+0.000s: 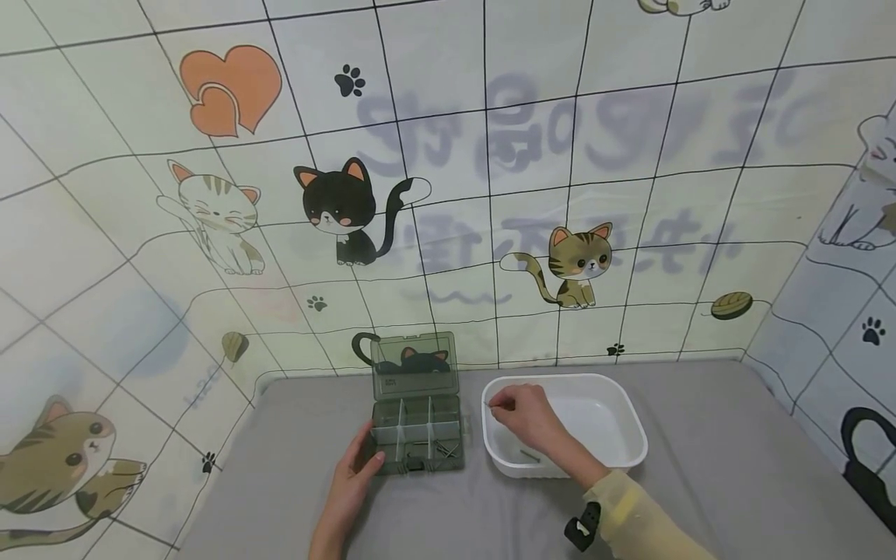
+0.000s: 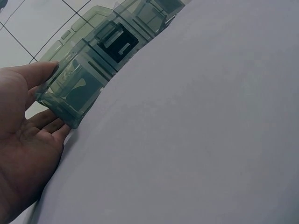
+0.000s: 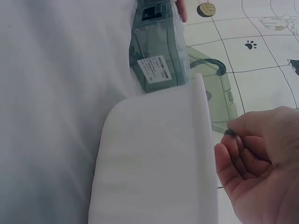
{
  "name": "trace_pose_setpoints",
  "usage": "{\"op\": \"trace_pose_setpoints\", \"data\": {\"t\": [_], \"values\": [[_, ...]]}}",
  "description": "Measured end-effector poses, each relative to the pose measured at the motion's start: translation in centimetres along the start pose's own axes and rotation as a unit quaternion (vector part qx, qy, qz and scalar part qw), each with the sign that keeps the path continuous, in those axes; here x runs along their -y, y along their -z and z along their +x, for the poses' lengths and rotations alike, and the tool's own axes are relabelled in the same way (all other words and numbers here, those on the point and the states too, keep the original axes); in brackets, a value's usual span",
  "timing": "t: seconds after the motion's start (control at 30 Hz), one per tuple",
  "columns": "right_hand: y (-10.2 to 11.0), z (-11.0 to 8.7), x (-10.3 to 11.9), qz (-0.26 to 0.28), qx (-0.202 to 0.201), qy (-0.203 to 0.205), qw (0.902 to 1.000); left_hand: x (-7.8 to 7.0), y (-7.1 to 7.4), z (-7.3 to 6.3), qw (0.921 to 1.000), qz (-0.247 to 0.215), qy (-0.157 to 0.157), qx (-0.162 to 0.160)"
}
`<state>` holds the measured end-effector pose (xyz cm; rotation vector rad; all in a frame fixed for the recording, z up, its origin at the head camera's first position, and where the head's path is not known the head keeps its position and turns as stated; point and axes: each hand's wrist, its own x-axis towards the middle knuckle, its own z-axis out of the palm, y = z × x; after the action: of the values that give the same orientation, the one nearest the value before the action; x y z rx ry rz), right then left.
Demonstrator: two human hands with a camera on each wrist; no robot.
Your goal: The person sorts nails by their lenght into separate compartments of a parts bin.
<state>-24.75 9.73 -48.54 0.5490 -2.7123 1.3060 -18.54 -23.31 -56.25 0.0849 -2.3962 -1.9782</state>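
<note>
A green see-through compartment box (image 1: 418, 432) stands with its lid (image 1: 414, 365) raised. Several thin metal screws (image 1: 446, 449) lie in its front right compartment. My left hand (image 1: 350, 472) holds the box's left side near the front corner, thumb at the rim and fingers around the wall, as the left wrist view (image 2: 32, 116) also shows. Over the left rim of a white plastic tray (image 1: 633, 435), my right hand (image 1: 528, 418) pinches a small dark metal piece (image 3: 229, 132) between thumb and fingertip; most of it is hidden. Another screw (image 1: 530, 456) lies in the tray.
Both containers stand side by side on a grey cloth-covered table (image 1: 700, 467), with a narrow gap between them. A white cloth wall (image 1: 448, 233) printed with cats rises close behind. A black strap-like thing (image 1: 868, 467) shows at the far right.
</note>
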Motion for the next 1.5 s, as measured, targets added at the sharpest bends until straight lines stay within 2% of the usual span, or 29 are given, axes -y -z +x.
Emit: {"op": "trace_pose_setpoints", "data": {"t": [0.27, 0.57, 0.73, 1.13, 1.33, 1.5], "values": [[-0.6, -0.2, 0.5, 0.009, 0.008, 0.009, 0.9999, -0.2, -0.1, 0.0, 1.0, 0.002, -0.002, -0.002], [-1.1, -0.6, 1.7, 0.056, 0.013, 0.014, 0.9982, -0.4, 0.0, -0.1, 1.0, -0.001, 0.009, -0.001], [-1.6, -0.5, 2.2, 0.072, 0.014, 0.022, 0.9971, -0.5, 0.0, 0.0, 1.0, 0.0, 0.006, 0.0], [-3.5, -0.7, 3.4, 0.08, 0.046, 0.024, 0.9954, -0.4, 0.1, -0.1, 0.9999, -0.004, 0.01, 0.001], [-4.5, -0.7, 4.1, 0.096, 0.055, 0.04, 0.9931, -0.4, 0.2, 0.0, 1.0, -0.007, 0.005, 0.002], [-5.2, -0.7, 4.7, 0.081, 0.058, 0.053, 0.9936, -0.3, 0.3, 0.0, 1.0, 0.002, -0.003, 0.006]]}}
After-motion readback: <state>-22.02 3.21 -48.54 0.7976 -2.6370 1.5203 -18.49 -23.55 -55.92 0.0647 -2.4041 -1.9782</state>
